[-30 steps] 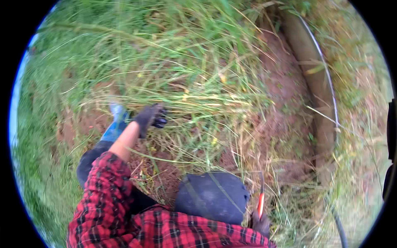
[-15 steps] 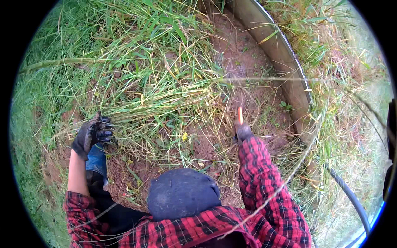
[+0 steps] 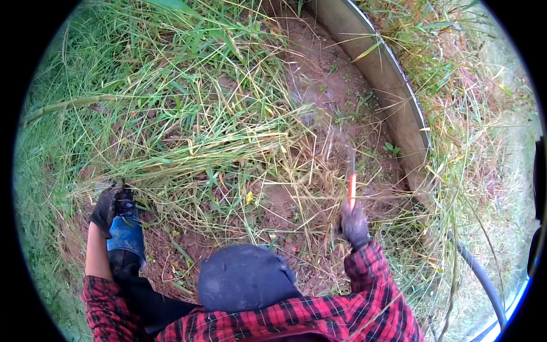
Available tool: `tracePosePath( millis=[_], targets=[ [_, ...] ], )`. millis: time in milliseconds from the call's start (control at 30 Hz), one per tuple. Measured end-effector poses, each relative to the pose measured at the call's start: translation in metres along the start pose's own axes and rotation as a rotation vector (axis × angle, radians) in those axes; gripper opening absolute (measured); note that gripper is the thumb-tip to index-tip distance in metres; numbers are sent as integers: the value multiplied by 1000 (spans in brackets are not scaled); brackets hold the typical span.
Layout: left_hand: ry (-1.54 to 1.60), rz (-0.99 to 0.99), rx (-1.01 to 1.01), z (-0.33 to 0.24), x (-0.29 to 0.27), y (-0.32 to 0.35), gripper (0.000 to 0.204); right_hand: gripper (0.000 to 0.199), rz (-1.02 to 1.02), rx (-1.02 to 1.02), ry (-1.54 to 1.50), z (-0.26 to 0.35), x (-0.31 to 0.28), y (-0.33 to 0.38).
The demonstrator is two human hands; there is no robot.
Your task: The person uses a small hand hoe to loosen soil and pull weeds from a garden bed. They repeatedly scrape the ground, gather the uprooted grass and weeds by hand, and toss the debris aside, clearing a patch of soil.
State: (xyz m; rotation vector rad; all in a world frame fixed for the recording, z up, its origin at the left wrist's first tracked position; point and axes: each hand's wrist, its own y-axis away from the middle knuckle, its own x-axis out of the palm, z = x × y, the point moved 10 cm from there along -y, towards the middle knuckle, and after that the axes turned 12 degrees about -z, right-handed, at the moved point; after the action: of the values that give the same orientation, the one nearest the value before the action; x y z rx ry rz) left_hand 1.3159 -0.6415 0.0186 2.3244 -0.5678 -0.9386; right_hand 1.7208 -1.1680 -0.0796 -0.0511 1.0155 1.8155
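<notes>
My left hand (image 3: 108, 208), in a dark glove, is curled at the left end of a bundle of long grass (image 3: 211, 155). The stems, green and yellowed, lie roughly sideways across the ground; part of the fingers is hard to make out. On the right, my gloved right hand (image 3: 354, 225) is closed round the orange handle of a sickle (image 3: 352, 191). Its thin blade points away from me and is smeared by motion. Loose cut stems and bare soil lie about the blade.
A curved sheet barrier (image 3: 393, 94) runs along the right, with dry grass beyond it. Below it a grey hose (image 3: 481, 273) bends toward the lower edge. My blue boot (image 3: 126, 236) stands under my left hand, and my dark-clad knee (image 3: 245, 279) is at the lower middle.
My right hand with the sickle has come back toward me and slightly right. My left hand has shifted a little left and nearer. The grass bundle's right end has hardly moved.
</notes>
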Motion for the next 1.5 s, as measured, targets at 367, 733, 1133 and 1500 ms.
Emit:
tracePosePath(
  millis=[367,733,1133,1500],
  targets=[
    [-840,88,201,11,38,51,43,50,-131,-365,656,165,140,-253],
    [-963,564,476,-63,202,110,69,25,416,418,-189,-42,91,103],
    [-1346,425,1522,-43,422,83,30,35,591,241,-19,-58,60,143],
    [-1621,259,1380,-34,378,76,14,26,8,-322,319,-2,19,-104]
  ],
)
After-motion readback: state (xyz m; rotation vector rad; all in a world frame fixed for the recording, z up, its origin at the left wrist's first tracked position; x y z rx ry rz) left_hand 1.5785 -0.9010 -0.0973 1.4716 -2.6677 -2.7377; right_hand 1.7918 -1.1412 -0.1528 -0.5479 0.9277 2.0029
